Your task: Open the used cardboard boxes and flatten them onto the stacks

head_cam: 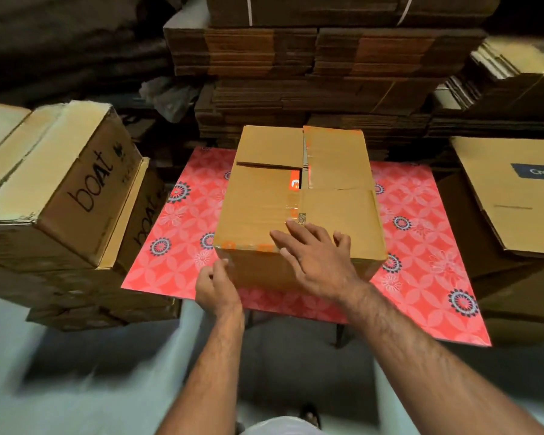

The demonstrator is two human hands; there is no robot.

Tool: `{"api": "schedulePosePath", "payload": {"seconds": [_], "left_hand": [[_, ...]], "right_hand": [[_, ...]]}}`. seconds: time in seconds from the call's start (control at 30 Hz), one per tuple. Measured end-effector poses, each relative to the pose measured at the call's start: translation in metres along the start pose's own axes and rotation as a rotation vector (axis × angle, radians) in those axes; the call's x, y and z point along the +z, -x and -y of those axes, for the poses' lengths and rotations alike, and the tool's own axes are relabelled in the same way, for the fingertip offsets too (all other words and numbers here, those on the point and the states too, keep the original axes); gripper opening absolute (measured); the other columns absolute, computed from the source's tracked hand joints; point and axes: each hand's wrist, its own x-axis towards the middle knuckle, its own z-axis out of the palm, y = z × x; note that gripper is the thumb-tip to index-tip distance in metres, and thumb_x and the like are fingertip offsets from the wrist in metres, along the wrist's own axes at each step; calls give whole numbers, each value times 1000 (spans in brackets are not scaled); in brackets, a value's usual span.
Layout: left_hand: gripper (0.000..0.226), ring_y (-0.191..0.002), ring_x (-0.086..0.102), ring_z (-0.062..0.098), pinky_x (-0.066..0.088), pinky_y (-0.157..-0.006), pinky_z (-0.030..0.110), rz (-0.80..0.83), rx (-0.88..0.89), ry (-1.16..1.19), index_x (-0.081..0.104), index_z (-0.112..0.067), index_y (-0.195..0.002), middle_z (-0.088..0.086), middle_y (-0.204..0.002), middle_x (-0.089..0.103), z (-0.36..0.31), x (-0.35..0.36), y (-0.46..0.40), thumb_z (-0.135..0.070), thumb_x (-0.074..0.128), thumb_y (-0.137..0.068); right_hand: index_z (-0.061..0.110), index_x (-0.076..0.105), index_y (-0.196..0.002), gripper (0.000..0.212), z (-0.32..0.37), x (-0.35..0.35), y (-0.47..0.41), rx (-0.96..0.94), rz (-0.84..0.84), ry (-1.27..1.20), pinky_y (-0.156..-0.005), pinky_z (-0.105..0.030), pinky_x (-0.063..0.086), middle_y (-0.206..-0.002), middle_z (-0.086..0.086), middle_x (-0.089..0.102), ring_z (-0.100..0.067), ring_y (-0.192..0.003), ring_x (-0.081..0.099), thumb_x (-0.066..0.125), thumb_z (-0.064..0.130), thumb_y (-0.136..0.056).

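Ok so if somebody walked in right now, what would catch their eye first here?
Probably the closed cardboard box in the middle, sitting on a bright red patterned table cover. The right hand lies flat on its top near the front edge, while the left hand curls at its lower front left corner. Next would be the boxes marked boat on the left and the tall stacks of flattened cardboard behind.

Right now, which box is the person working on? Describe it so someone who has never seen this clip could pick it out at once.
Find the red floral-patterned table in the middle, in front of the dark flattened stacks. The box is the only thing standing on it, with the right hand spread on top and the left hand at its near corner. Unlike the "boat" cartons to the left, it is unprinted, with interlocked flaps showing orange through the gap.
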Motion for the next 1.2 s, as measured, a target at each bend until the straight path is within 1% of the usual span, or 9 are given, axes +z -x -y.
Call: {"api": "schedulePosePath", "payload": {"seconds": [0.13, 0.23, 0.4, 0.53, 0.63, 0.77, 0.93, 1.07, 1.2], "left_hand": [[37, -67, 48, 19, 30, -58, 34, -96, 290, -119, 56, -11, -77, 2, -76, 55, -71, -1, -26, -46, 55, -87], [29, -102, 58, 31, 42, -78, 34, 113, 447, -400, 62, -11, -105, 11, -111, 61, -117, 40, -60, -34, 66, -88], [89, -131, 42, 40, 43, -106, 48, 461, 307, -737, 39, -6, -143, 21, -144, 40, -132, 101, -84, -48, 81, -76], [107, -139, 32, 37, 33, -109, 52, 468, 342, -876, 22, -10, -151, 19, -152, 33, -122, 117, -75, -57, 80, -74], [106, -134, 37, 37, 29, -106, 51, 407, 518, -991, 34, -10, -144, 19, -145, 40, -125, 120, -81, -76, 71, -70], [116, -135, 39, 35, 28, -107, 55, 506, 665, -1094, 39, -12, -144, 17, -145, 43, -146, 137, -115, -91, 62, -63], [121, -142, 35, 35, 25, -113, 63, 655, 859, -1226, 31, -18, -155, 15, -155, 38, -183, 182, -125, -100, 43, -66], [113, -146, 31, 34, 16, -117, 69, 809, 965, -1227, 32, -22, -154, 13, -157, 36, -194, 212, -116, -96, 46, -70], [105, -147, 29, 34, 14, -118, 68, 941, 1041, -1224, 30, -23, -155, 13, -158, 33, -192, 237, -105, -89, 51, -77]], "right_hand": [[37, 30, -158, 64, -23, -32, -36, 200, -153, -184, -108, -52, 29, -162, 6, 33, -22, -143, 36, 50, 56, -100], [22, 23, -161, 90, -60, -47, -73, 513, -222, -187, -117, -57, 26, -167, -7, 24, -30, -150, 27, 63, 61, -91], [14, 7, -163, 130, -95, -47, -103, 805, -82, -364, -117, -61, 33, -168, -18, 11, -41, -150, 23, 76, 76, -72], [24, 9, -164, 123, -91, -44, -99, 796, -57, -338, -114, -58, 37, -165, -22, 15, -46, -146, 28, 73, 78, -73], [39, 16, -162, 112, -81, -53, -85, 787, 12, -328, -107, -52, 45, -155, -24, 26, -46, -140, 38, 69, 82, -72], [43, 23, -160, 99, -44, -48, -52, 790, 40, -331, -102, -41, 49, -141, -24, 45, -41, -127, 52, 62, 82, -78], [45, 7, -162, 104, 32, -36, -21, 770, 87, -512, -107, -37, 45, -144, -13, 55, -35, -130, 54, 58, 84, -80], [55, -13, -157, 108, 89, -28, -21, 794, 142, -670, -114, -42, 39, -149, -14, 50, -34, -140, 46, 52, 89, -78], [52, -12, -159, 107, 103, -20, -39, 854, 159, -702, -113, -41, 39, -148, -15, 50, -34, -139, 46, 53, 86, -81]]}}
